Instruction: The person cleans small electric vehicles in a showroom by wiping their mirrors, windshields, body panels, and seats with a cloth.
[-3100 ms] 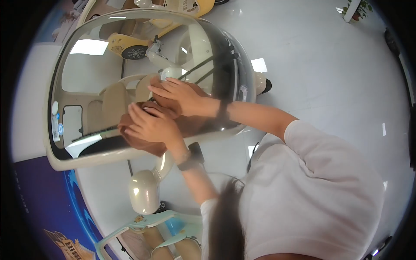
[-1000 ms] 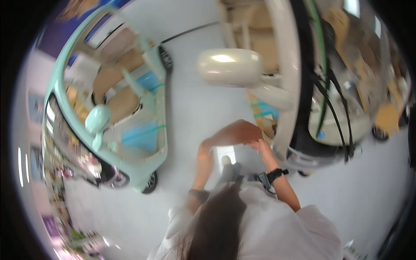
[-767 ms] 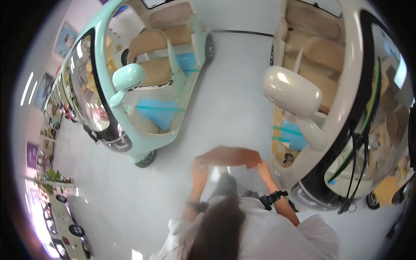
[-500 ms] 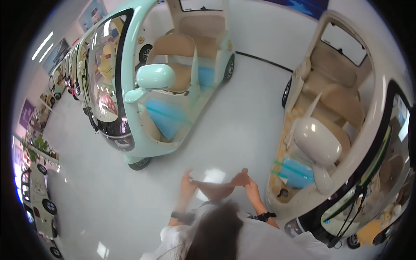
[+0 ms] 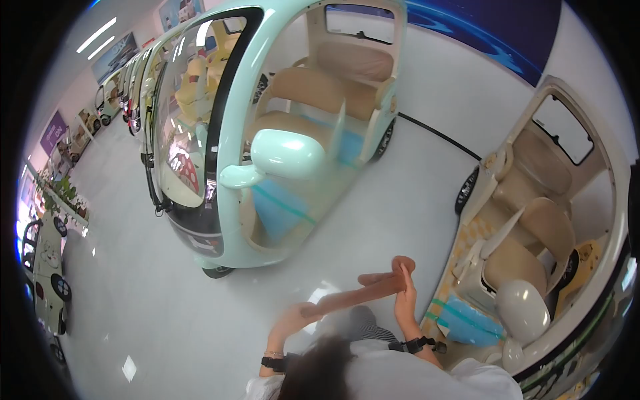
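Observation:
A reddish-brown cloth [image 5: 357, 297] hangs in the air in front of me, stretched in a folded band between both hands. Its left end is in my left hand [image 5: 291, 323], whose fingers are closed round it and partly blurred. Higher up, my right hand [image 5: 405, 295] grips the other end, with some of the cloth bunched over the fingers. Each wrist wears a black strap. Beyond the hands stands a mint-green three-wheeled vehicle [image 5: 233, 167] with a rounded side mirror [image 5: 288, 155].
To my right is a beige three-wheeled vehicle [image 5: 620, 193] with tan seats [image 5: 527, 267] and a mirror [image 5: 523, 310] close by. Blue sheets with green tape lie on both vehicles' floors. More vehicles line the far left, near a potted plant [image 5: 63, 193]. Glossy grey floor [image 5: 167, 327] lies between.
The cloth has gone from a sagging shape to a tighter, slanted band. My right hand now sits higher than the left. My view has shifted, bringing the green vehicle nearer.

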The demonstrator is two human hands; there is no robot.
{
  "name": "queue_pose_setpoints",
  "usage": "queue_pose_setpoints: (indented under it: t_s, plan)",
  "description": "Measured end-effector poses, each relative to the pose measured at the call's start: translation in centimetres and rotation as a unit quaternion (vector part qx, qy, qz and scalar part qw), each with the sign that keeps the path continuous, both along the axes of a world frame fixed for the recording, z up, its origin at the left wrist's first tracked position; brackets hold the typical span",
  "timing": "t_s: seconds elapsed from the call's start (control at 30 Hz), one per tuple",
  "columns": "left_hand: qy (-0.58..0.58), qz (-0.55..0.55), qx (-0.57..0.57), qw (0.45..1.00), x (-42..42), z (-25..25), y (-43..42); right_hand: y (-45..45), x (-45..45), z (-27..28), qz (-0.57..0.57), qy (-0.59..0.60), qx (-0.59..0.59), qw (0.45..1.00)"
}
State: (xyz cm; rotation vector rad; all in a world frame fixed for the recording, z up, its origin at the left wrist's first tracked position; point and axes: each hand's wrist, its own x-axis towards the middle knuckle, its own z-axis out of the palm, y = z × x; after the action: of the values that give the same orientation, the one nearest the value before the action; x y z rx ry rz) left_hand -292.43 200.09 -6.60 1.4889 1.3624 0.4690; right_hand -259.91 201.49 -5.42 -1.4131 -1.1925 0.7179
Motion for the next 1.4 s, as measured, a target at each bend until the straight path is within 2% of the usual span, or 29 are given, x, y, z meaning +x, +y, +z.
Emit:
queue_pose_setpoints:
  t_s: [0.07, 0.13, 0.23, 0.33, 0.43, 0.53, 0.63, 0.67, 0.77, 0.9, 1.0, 1.13, 1.23, 1.33, 1.4]
  plan:
    - [-0.019, 0.063, 0.022, 0.998, -0.6, 0.8, 2.0, 3.2, 0.2, -0.8, 0.008, -0.058, 0.033, 0.998]
    - [-0.073, 0.15, 0.07, 0.984, -1.0, 1.6, 3.7, 7.1, 0.1, 1.4, 0.03, -0.106, 0.055, 0.992]
    - [-0.065, 0.235, 0.149, 0.958, -0.7, 5.6, 6.6, 14.0, -0.6, 2.8, 0.047, -0.189, 0.173, 0.966]
    - [-0.011, 0.277, 0.211, 0.937, -0.3, 9.0, 9.1, 21.1, -2.9, 4.8, 0.064, -0.053, 0.18, 0.98]
    - [0.015, 0.315, 0.232, 0.92, -0.5, 11.3, 9.4, 27.8, -7.2, 6.7, 0.097, 0.137, 0.24, 0.956]
    - [0.01, 0.354, 0.223, 0.908, -0.7, 13.3, 8.2, 31.1, -11.7, 10.7, 0.145, 0.019, 0.333, 0.932]
    - [0.063, 0.398, 0.26, 0.877, -2.3, 12.7, 6.3, 32.8, -15.7, 15.4, 0.213, -0.159, 0.429, 0.863]
    - [0.058, 0.429, 0.234, 0.87, -3.1, 12.3, 6.1, 32.7, -17.5, 16.0, 0.221, -0.15, 0.397, 0.878]
    - [-0.003, 0.482, 0.196, 0.854, -4.8, 14.1, 6.6, 32.8, -20.0, 15.6, 0.145, -0.227, 0.375, 0.887]
    - [-0.001, 0.436, 0.191, 0.879, -8.8, 14.9, 8.4, 32.2, -22.2, 16.2, 0.089, -0.232, 0.368, 0.896]
    - [0.002, 0.397, 0.205, 0.895, -12.7, 14.1, 8.9, 31.4, -24.2, 16.6, 0.053, -0.285, 0.367, 0.884]
    - [-0.024, 0.322, 0.229, 0.918, -17.5, 14.2, 9.3, 30.9, -25.9, 15.9, 0.016, -0.329, 0.366, 0.87]
    - [-0.07, 0.292, 0.207, 0.931, -20.2, 12.3, 10.3, 30.4, -27.7, 15.3, -0.029, -0.357, 0.353, 0.864]
    - [-0.018, 0.211, 0.205, 0.956, -22.9, 11.9, 10.5, 30.3, -29.1, 15.1, -0.072, -0.379, 0.351, 0.853]
    - [-0.009, 0.202, 0.24, 0.95, -24.2, 13.1, 11.1, 30.4, -30.0, 14.9, -0.092, -0.392, 0.35, 0.846]
